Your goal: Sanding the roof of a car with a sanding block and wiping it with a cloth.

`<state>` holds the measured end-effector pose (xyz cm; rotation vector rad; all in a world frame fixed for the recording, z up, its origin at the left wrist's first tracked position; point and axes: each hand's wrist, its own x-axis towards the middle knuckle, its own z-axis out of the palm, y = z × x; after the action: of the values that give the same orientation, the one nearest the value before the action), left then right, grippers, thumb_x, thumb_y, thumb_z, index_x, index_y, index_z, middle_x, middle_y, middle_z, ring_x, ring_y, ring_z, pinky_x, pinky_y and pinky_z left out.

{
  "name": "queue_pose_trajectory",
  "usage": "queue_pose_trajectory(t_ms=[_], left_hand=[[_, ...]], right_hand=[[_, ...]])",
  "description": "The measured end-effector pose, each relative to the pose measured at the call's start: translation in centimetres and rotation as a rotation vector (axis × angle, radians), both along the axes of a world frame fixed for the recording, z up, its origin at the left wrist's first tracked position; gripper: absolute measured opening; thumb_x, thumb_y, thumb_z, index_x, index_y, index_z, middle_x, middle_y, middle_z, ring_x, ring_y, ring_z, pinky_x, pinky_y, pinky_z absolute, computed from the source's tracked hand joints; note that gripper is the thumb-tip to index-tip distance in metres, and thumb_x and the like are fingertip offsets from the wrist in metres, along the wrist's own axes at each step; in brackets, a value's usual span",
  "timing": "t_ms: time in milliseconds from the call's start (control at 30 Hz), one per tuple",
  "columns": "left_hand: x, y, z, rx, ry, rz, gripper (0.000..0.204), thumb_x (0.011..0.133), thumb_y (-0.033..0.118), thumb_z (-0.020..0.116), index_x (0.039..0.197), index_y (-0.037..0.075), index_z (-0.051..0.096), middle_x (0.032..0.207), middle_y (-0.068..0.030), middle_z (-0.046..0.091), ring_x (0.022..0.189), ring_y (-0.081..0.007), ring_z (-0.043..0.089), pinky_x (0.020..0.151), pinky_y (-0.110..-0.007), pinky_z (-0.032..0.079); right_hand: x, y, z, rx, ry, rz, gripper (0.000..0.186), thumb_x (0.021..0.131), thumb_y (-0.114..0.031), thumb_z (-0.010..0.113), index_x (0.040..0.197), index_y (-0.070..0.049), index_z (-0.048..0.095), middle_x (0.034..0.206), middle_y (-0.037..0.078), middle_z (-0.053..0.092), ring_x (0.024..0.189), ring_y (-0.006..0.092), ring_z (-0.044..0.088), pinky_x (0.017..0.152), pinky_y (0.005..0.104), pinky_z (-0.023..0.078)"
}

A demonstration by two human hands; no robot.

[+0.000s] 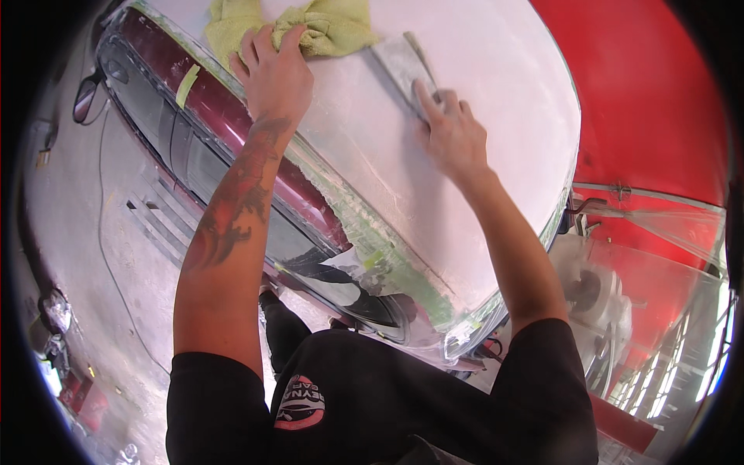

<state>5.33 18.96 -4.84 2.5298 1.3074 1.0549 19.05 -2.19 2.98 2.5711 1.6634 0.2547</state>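
Observation:
A car roof (pixel 504 85) coated in pale, dusty primer spreads out in front of me. My left hand (pixel 279 77) rests near the roof's left edge, its fingers bent over a crumpled yellow-green cloth (pixel 333 29). To the right, my right hand (pixel 457 136) grips the near end of a flat grey sanding block (pixel 399 66), slightly blurred, lying against the primed surface. Its thumb side and the block's underside are hidden. Green filler (pixel 387 263) shows in patches along the near left roof edge, beside dark red paint (pixel 310 194).
Dark side windows (pixel 194 147) and a wing mirror (pixel 87 97) lie to the left. A cable (pixel 116 263) runs over the grey floor. Red panelling (pixel 643 85) stands at the right, above clear plastic sheeting (pixel 659 271). Masking tape (pixel 187 85) sticks to the red paint.

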Motion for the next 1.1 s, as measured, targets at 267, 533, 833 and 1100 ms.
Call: queue_pose_trajectory(t_ms=[267,533,833,1100], left_hand=[[-1.0,0.4,-1.0,-0.012,0.008,-0.007,0.038,0.091,0.016,0.053,0.128,0.02,0.058,0.137,-0.0121,0.046,0.136,-0.0353,0.032,0.112,-0.062,0.02],[0.6,0.1,0.0,-0.009,-0.007,-0.031,0.039,0.091,0.016,0.053,0.129,0.021,0.058,0.137,-0.0131,0.046,0.136,-0.0353,0.032,0.112,-0.062,0.02],[-0.9,0.2,-0.6,-0.016,0.021,-0.011,0.039,0.092,0.017,0.052,0.13,0.021,0.057,0.136,-0.014,0.046,0.136,-0.0354,0.032,0.111,-0.061,0.02],[0.4,0.3,-0.2,0.019,-0.004,-0.067,0.038,0.094,0.019,0.05,0.131,0.022,0.057,0.137,-0.0135,0.045,0.134,-0.0348,0.033,0.111,-0.06,0.021]], right_hand=[[-7.0,-5.4,-1.6,0.003,0.122,0.088,0.063,0.079,-0.021,0.07,0.14,-0.018,0.052,0.112,0.012,0.056,0.086,0.0264,0.061,0.069,0.0385,0.056],[2.4,2.4,0.3,0.034,-0.01,-0.022,0.057,0.084,-0.024,0.063,0.139,-0.019,0.048,0.112,0.01,0.056,0.091,0.0279,0.06,0.067,0.0417,0.056],[-9.0,-10.7,-2.0,0.006,0.125,0.109,0.072,0.074,-0.02,0.072,0.142,-0.022,0.049,0.128,0.016,0.054,0.083,0.0258,0.057,0.063,0.0356,0.048],[5.3,0.2,0.4,0.069,-0.048,-0.118,0.055,0.086,-0.024,0.062,0.139,-0.021,0.049,0.115,0.009,0.056,0.091,0.0282,0.06,0.072,0.0429,0.054]])
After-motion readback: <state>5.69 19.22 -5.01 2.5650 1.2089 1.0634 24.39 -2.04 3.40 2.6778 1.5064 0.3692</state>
